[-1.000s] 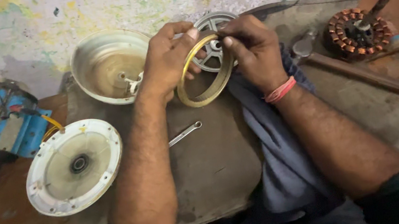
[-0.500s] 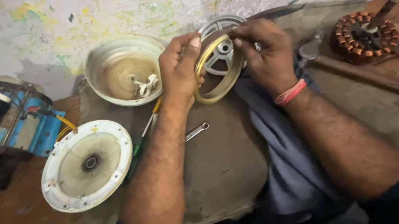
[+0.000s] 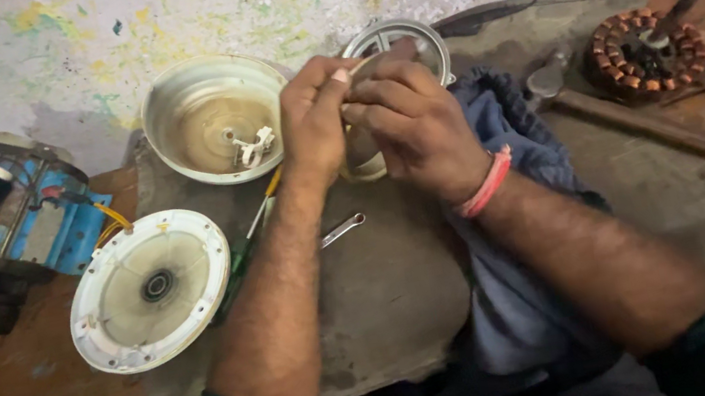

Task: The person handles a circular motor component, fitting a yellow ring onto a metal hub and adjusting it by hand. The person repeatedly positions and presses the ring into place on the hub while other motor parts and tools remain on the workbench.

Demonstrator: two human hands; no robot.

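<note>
Nearest: grey work slab (image 3: 391,307); white round cover (image 3: 149,292) at 9 o'clock.
Centre: left hand (image 3: 313,128) and right hand (image 3: 417,124) both clenched on round metal motor part (image 3: 397,40), mostly hidden.
Handling, judged: rigid, fairly heavy, greasy; best gripped by rim.
Beyond: metal bowl housing (image 3: 208,117) at 11 o'clock.

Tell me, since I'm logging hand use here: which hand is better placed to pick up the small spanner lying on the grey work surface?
Probably the left hand. The small spanner lies just beside the left forearm, below that hand. The right hand sits farther over, above the blue cloth. Both hands are busy on the round metal part.
</note>
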